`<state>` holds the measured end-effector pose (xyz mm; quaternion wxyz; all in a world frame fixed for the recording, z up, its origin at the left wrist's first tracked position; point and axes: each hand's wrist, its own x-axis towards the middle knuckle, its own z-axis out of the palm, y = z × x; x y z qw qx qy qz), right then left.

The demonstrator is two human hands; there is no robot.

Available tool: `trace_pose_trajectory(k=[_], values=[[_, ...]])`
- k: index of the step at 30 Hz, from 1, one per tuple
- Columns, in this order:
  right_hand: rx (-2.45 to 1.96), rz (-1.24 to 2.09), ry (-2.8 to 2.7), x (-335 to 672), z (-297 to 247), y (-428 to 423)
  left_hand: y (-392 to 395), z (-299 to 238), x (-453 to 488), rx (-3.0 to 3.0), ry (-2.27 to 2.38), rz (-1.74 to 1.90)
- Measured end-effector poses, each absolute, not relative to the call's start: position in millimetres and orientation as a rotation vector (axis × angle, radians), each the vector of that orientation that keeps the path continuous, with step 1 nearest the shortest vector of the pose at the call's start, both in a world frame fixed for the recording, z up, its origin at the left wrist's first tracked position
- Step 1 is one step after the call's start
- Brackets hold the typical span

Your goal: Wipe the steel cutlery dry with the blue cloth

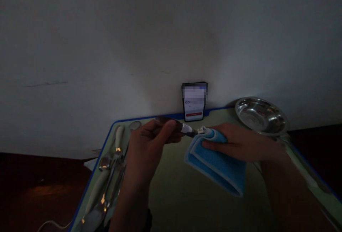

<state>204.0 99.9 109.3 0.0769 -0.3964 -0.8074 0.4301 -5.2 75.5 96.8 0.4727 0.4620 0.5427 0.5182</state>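
Leaning into the work, the person has the left hand (146, 145) pinched around the utensil (188, 129), thumb on one side and curled fingers on the other, no slack that I can see. Just beside that grip, the right hand (237, 141) is closed on a folded blue cloth (216, 169), thumb laid along its near face, and the cloth wraps the end of the utensil that points away from the left fingers. So the utensil bridges the two hands, raised above the table (171, 189), its dark part in the left grip and a shiny metal stretch in the gap; what shape its wrapped end has, I can't tell from here. The cloth's lower corner hangs below the right grip

On the tabletop to the left of the left grip, spoons and forks (114, 161) lie close together, some with pale handles. Out to the right, beyond the right wrist, a pale-handled piece (299, 164) lies along the table's blue edge, partly behind the forearm. Farther off, past the space between the grips, a lit phone (194, 107) stands upright. Beyond the right grip sits a shiny metal bowl (260, 116), tilted, near the grey wall (80, 29)
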Motion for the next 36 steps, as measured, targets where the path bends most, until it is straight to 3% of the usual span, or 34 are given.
trace_pose_trajectory(k=[17,36], values=[[-1.183,1.431,-2.462,197.8,98.2,106.9,79.5,97.7,-36.1,0.944,1.454,1.705],[-1.222,1.446,-2.269,187.4,89.5,105.6,78.8,95.7,-18.1,1.378,1.413,1.036]])
